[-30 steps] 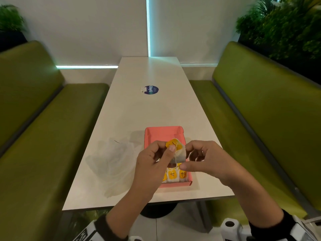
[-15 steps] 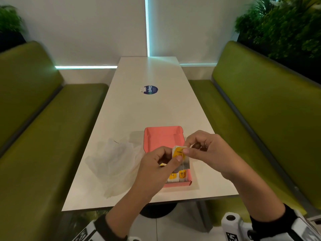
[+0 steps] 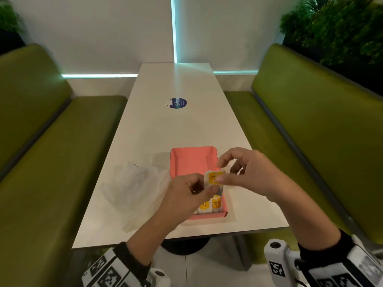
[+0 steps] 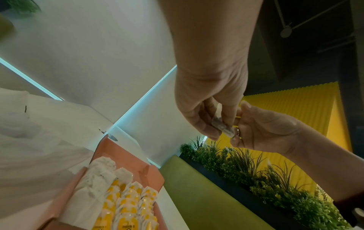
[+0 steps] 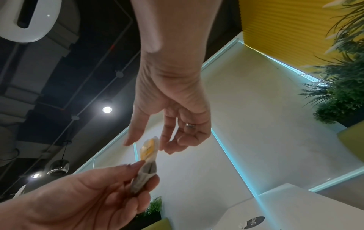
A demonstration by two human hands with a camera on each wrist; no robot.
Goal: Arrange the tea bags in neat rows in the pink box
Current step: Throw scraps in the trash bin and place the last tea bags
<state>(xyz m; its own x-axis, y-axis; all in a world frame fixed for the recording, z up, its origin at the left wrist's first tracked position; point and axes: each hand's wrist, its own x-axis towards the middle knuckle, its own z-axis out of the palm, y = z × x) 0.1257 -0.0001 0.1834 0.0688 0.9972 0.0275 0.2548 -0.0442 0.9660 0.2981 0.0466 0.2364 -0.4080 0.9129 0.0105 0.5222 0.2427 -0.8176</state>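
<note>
A pink box lies open near the table's front edge. Rows of yellow-tagged tea bags fill its near end, and its far half is bare. The same box and rows of tea bags show below in the left wrist view. Above the box, my left hand pinches one tea bag by its lower pouch. My right hand hovers at the bag's yellow tag. Its thumb and fingers are spread on either side of the tag with a gap.
A crumpled clear plastic bag lies left of the box on the white table. A round blue sticker sits farther back. Green benches flank the table, with plants behind the right one.
Both hands have shifted right with the tea bag, over the box's right side. The right hand's pinch on the yellow tag has loosened and its index finger has lifted.
</note>
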